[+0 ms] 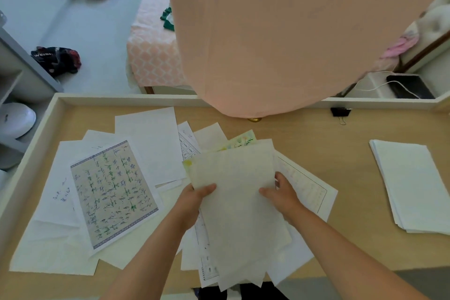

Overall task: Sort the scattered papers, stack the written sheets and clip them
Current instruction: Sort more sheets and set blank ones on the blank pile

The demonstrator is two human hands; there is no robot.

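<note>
"Head view: what do the hands have?"

"A bundle of sheets (233, 202), held over the middle of the tabletop (316, 153), above the scattered papers. The top sheet shows a pale face with no writing that I can make out."

"And each grip?"

"The left grip (194, 198) pinches the bundle's left edge, thumb on top and fingers underneath. The right grip (280, 196) pinches the right edge the same way, thumb lying across the paper."

"What lies under and around it?"

"Just behind the bundle a flowered sheet (241, 141) and a gridded form (187, 146) poke out. To the right, partly under the right wrist, is a ruled sheet (309, 192) with faint writing. To the left lies a bordered sheet of green script (112, 192), tilted, on top of white pages; one of those, the page with blue handwriting (60, 195), sits at the far left. A blank page (151, 146) lies behind it."

"Anything already sorted?"

"A squared-up white stack (411, 185) sits well apart at the right. I can't tell whether it carries writing."

"The clip?"

"A black binder clip (340, 112) rests by the tabletop's far rim, well away from both hands."

"Beyond the tabletop?"

"Pink fabric (292, 31) hangs large in front, a bed (153, 56) with a pink patterned cover stands behind, and a dark bag (57, 61) lies on the floor."
</note>
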